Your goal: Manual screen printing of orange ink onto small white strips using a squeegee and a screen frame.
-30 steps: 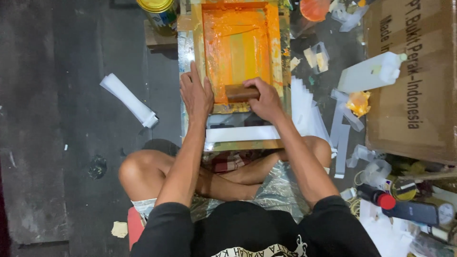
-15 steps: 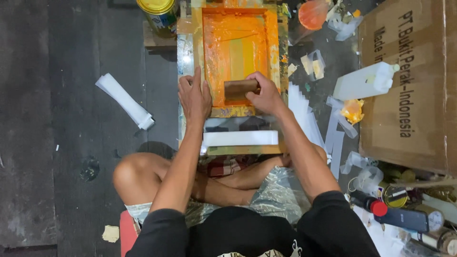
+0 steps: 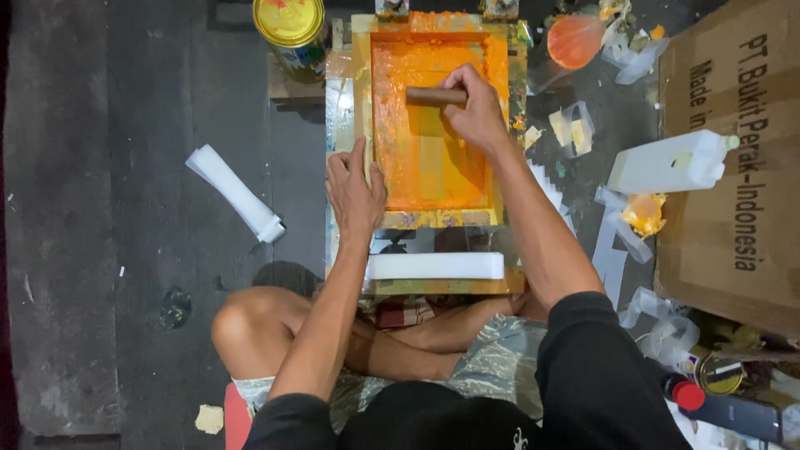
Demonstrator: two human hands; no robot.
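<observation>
A wooden printing screen frame (image 3: 508, 133) smeared with orange ink lies flat on a glass-topped stand in front of me. My right hand (image 3: 477, 112) grips a brown wooden squeegee (image 3: 432, 95) near the far end of the screen. My left hand (image 3: 354, 190) presses flat on the frame's left rail, fingers spread. A white strip (image 3: 435, 266) lies on the stand below the screen.
A yellow paint can (image 3: 292, 29) stands at the far left of the frame. A white roll (image 3: 235, 193) lies on the dark floor to the left. A white jug (image 3: 671, 164), a cardboard box (image 3: 733, 158), plastic bags with orange ink (image 3: 575, 40) and bottles crowd the right.
My right hand has pushed the squeegee from the near end of the screen to its far end. My left hand stayed on the frame's left rail.
</observation>
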